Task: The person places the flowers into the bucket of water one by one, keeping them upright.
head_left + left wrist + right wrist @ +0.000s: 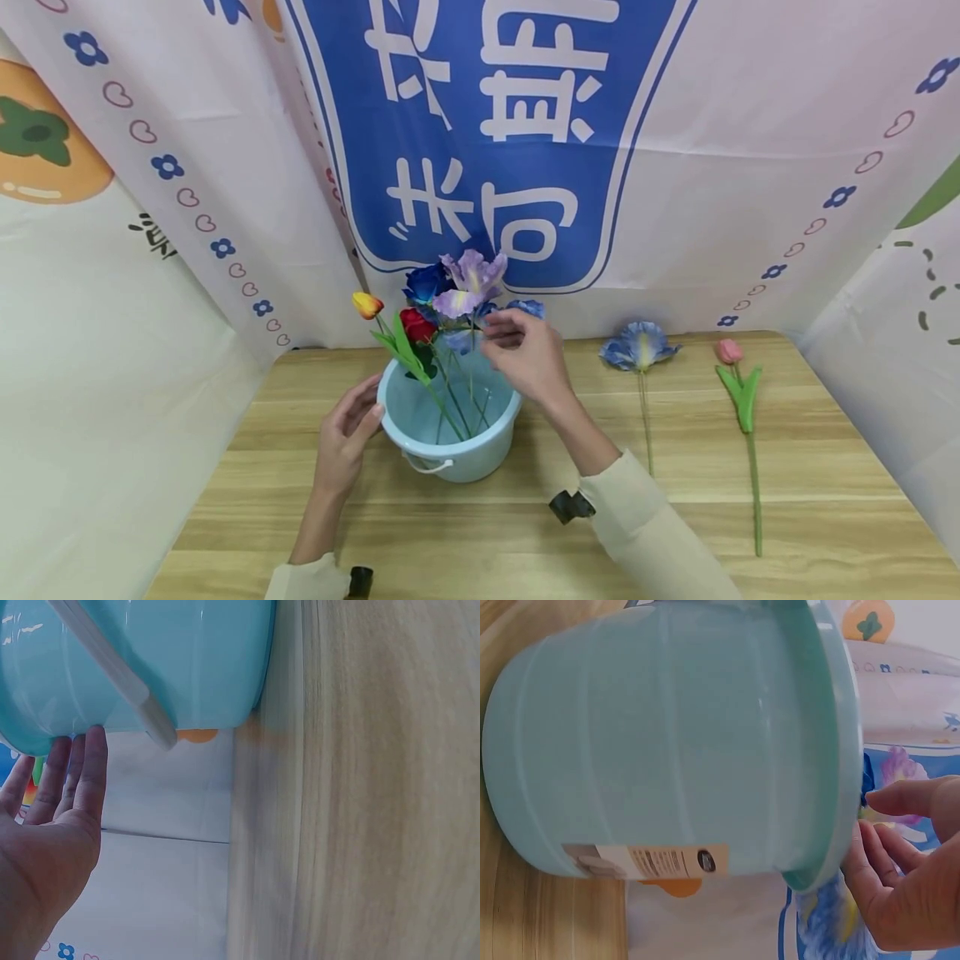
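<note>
A light blue bucket (465, 462) stands upright with several artificial flowers in it: a yellow-orange tulip (367, 305), a red rose (417, 325), a blue rose (426, 285) and a purple iris (472, 282). Blue petals (527, 308) show behind my right hand (528, 354), which is raised over the bucket's back right rim. Its fingers are bent loosely beside the iris stem, with a gap between thumb and fingertips in the right wrist view. My left hand (348, 437) touches the bucket's left side near the rim, fingers straight (91, 769).
To the right, a blue iris (641, 346) and a pink tulip (729, 352) with green leaves lie on the wooden table (465, 542). A white handle (427, 467) hangs at the bucket's front. Printed cloth (675, 208) hangs behind the table.
</note>
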Demonstrator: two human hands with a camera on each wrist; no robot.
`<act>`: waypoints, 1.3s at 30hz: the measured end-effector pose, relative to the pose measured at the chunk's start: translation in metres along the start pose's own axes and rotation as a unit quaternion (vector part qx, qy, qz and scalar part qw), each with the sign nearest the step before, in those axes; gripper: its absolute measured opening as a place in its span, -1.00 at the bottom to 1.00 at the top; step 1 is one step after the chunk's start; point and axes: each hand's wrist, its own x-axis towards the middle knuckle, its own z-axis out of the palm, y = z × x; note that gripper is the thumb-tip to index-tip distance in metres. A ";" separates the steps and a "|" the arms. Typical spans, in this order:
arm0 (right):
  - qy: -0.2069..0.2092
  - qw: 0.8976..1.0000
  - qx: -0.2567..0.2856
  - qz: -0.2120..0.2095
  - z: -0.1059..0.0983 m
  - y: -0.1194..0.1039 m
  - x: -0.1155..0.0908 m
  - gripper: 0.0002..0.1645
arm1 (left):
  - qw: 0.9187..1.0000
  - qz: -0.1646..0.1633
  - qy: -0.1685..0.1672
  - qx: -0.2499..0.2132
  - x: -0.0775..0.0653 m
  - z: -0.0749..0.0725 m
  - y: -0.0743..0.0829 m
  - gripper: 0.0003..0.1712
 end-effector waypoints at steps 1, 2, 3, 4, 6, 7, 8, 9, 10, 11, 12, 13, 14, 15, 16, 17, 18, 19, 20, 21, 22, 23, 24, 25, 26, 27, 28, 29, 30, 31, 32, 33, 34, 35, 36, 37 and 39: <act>0.000 1.000 0.008 0.004 -0.002 0.000 -0.001 -0.60 | 1.000 -0.001 0.000 0.000 0.000 0.000 0.000 -0.50; -0.001 1.000 0.015 0.006 -0.005 0.000 -0.003 -0.59 | 1.000 -0.001 0.000 -0.001 0.000 0.000 0.000 -0.50; -0.001 1.000 0.022 0.008 -0.007 0.000 -0.004 -0.59 | 1.000 -0.002 0.001 -0.001 -0.001 -0.001 0.000 -0.50; -0.001 1.000 0.028 0.011 -0.009 0.000 -0.005 -0.58 | 1.000 -0.003 0.001 -0.001 -0.001 -0.001 0.000 -0.50; 0.003 0.999 0.035 0.014 -0.014 0.001 -0.008 -0.59 | 1.000 -0.004 0.002 0.000 -0.001 -0.001 0.000 -0.50; 0.005 0.999 0.037 0.013 -0.016 0.002 -0.009 -0.59 | 1.000 -0.005 0.003 0.000 -0.002 -0.001 0.000 -0.50; 0.008 0.999 0.037 0.010 -0.019 0.003 -0.010 -0.59 | 1.000 -0.006 0.003 0.000 -0.002 -0.001 0.000 -0.50; 0.011 0.999 0.036 0.009 -0.022 0.005 -0.011 -0.59 | 1.000 -0.006 0.003 0.000 -0.002 -0.001 0.000 -0.50; 0.014 0.999 0.038 0.008 -0.024 0.005 -0.012 -0.59 | 1.000 -0.007 0.003 0.000 -0.002 -0.002 0.000 -0.50; 0.015 0.999 0.042 0.007 -0.027 0.007 -0.013 -0.59 | 1.000 -0.008 0.004 0.000 -0.002 -0.002 0.001 -0.50; 0.016 0.999 0.046 0.008 -0.030 0.008 -0.014 -0.59 | 1.000 -0.009 0.004 0.000 -0.003 -0.002 0.001 -0.50; 0.017 0.998 0.051 0.010 -0.033 0.009 -0.015 -0.58 | 1.000 -0.009 0.005 0.000 -0.003 -0.002 0.001 -0.50; 0.019 0.998 0.058 0.015 -0.036 0.010 -0.015 -0.57 | 1.000 -0.009 0.005 0.001 -0.003 -0.002 0.001 -0.50; 0.020 0.998 0.064 0.021 -0.039 0.011 -0.016 -0.57 | 1.000 -0.010 0.005 0.001 -0.003 -0.002 0.001 -0.50; 0.022 0.997 0.071 0.025 -0.042 0.012 -0.016 -0.56 | 1.000 -0.010 0.006 0.002 -0.003 -0.002 0.001 -0.50; 0.024 0.996 0.075 0.030 -0.045 0.014 -0.017 -0.56 | 1.000 -0.010 0.006 0.003 -0.003 -0.003 0.001 -0.50; 0.026 0.996 0.077 0.034 -0.048 0.016 -0.017 -0.55 | 1.000 -0.010 0.006 0.004 -0.003 -0.003 0.001 -0.51; 0.028 0.996 0.079 0.037 -0.051 0.018 -0.017 -0.55 | 1.000 -0.010 0.006 0.004 -0.003 -0.003 0.001 -0.50; 0.030 0.996 0.080 0.039 -0.054 0.020 -0.017 -0.55 | 1.000 -0.010 0.006 0.005 -0.003 -0.003 0.001 -0.51; 0.032 0.996 0.079 0.040 -0.058 0.022 -0.018 -0.55 | 1.000 -0.009 0.006 0.006 -0.003 -0.003 0.001 -0.51; 0.032 0.995 0.081 0.040 -0.061 0.025 -0.018 -0.54 | 1.000 -0.009 0.007 0.007 -0.003 -0.003 0.001 -0.51; 0.034 0.995 0.083 0.043 -0.064 0.027 -0.019 -0.54 | 1.000 -0.008 0.008 0.006 -0.003 -0.003 0.001 -0.51; 0.035 0.995 0.082 0.045 -0.067 0.030 -0.020 -0.53 | 1.000 -0.008 0.008 0.006 -0.003 -0.003 0.001 -0.51; 0.036 0.995 0.082 0.049 -0.071 0.033 -0.021 -0.52 | 1.000 -0.007 0.008 0.005 -0.003 -0.003 0.001 -0.51; 0.038 0.994 0.083 0.054 -0.074 0.036 -0.021 -0.52 | 1.000 -0.007 0.008 0.005 -0.002 -0.003 0.001 -0.51; 0.040 0.994 0.083 0.058 -0.078 0.039 -0.023 -0.51 | 1.000 -0.006 0.008 0.005 -0.002 -0.003 0.001 -0.51; 0.041 0.994 0.083 0.063 -0.082 0.043 -0.023 -0.50 | 1.000 -0.007 0.007 0.005 -0.002 -0.002 0.001 -0.51; 0.043 0.994 0.081 0.068 -0.087 0.046 -0.024 -0.50 | 1.000 -0.007 0.007 0.005 -0.001 -0.002 0.001 -0.51; 0.045 0.994 0.077 0.070 -0.092 0.049 -0.025 -0.50 | 1.000 -0.007 0.006 0.006 -0.001 -0.002 0.001 -0.51; 0.047 0.993 0.076 0.073 -0.096 0.053 -0.026 -0.50 | 1.000 -0.007 0.006 0.006 -0.001 -0.002 0.001 -0.51; 0.050 0.993 0.073 0.075 -0.101 0.056 -0.027 -0.50 | 1.000 -0.007 0.006 0.006 0.000 -0.002 0.001 -0.51; 0.052 0.993 0.070 0.077 -0.106 0.058 -0.029 -0.50 | 1.000 -0.007 0.005 0.007 0.000 -0.002 0.001 -0.51; 0.055 0.993 0.067 0.079 -0.111 0.061 -0.030 -0.49 | 1.000 -0.006 0.005 0.006 0.000 -0.001 0.001 -0.51; 0.059 0.993 0.065 0.082 -0.116 0.063 -0.032 -0.49 | 1.000 -0.005 0.005 0.006 0.001 -0.001 0.001 -0.51; 0.062 0.992 0.064 0.085 -0.122 0.066 -0.033 -0.48 | 1.000 -0.004 0.004 0.005 0.001 -0.001 0.001 -0.50; 0.064 0.992 0.060 0.088 -0.127 0.069 -0.034 -0.47 | 1.000 -0.003 0.003 0.004 0.001 -0.001 0.001 -0.50; 0.069 0.992 0.053 0.094 -0.138 0.074 -0.038 -0.44 | 1.000 -0.001 0.003 0.003 0.001 -0.001 0.000 -0.50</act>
